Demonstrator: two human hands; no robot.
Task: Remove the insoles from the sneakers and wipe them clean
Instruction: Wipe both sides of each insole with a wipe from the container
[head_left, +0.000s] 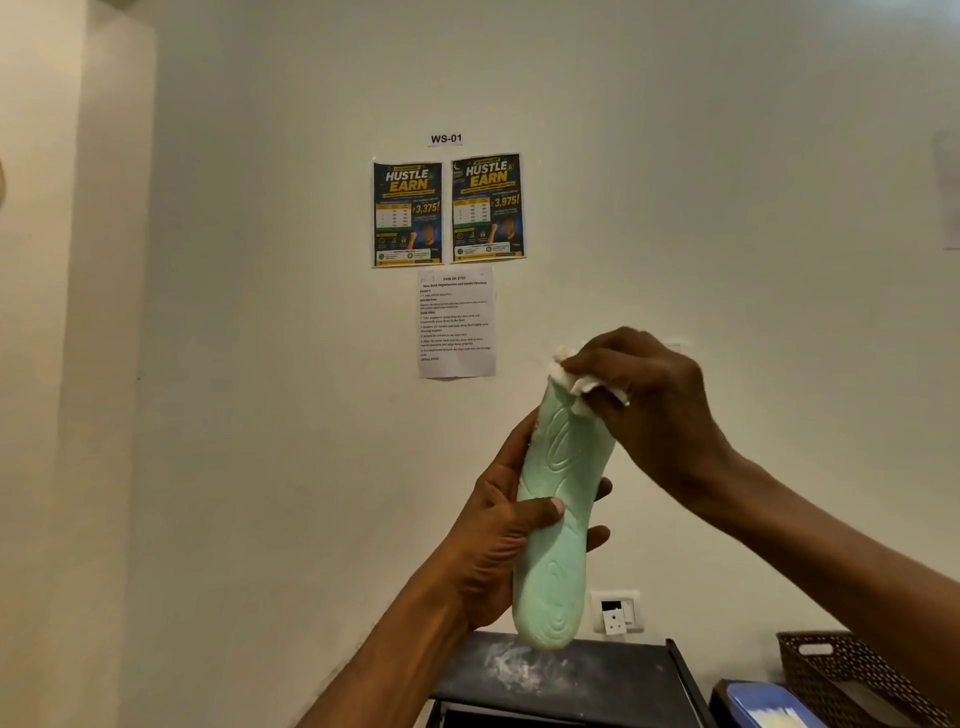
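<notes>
Dim warm indoor light, soft faint shadows, mild wide-angle bending at edges, slightly soft focus

Mint-green insole (558, 519) and white tissue (584, 387) against a cream wall (260, 312).
From here the insole is one pale green all over, pressed with curved, looping ridges. Two posters (408, 214) are dark navy with yellow and white lettering. Above them the label (446, 139) is white with black letters, and below them the sheet (456, 322) is white with black print. The bench (571, 670) is black with a chalky whitish smear, the socket (616, 612) is white, and the basket (852, 670) is dark brown in an open lattice weave. Beside it sits a light blue lid (769, 704).
</notes>
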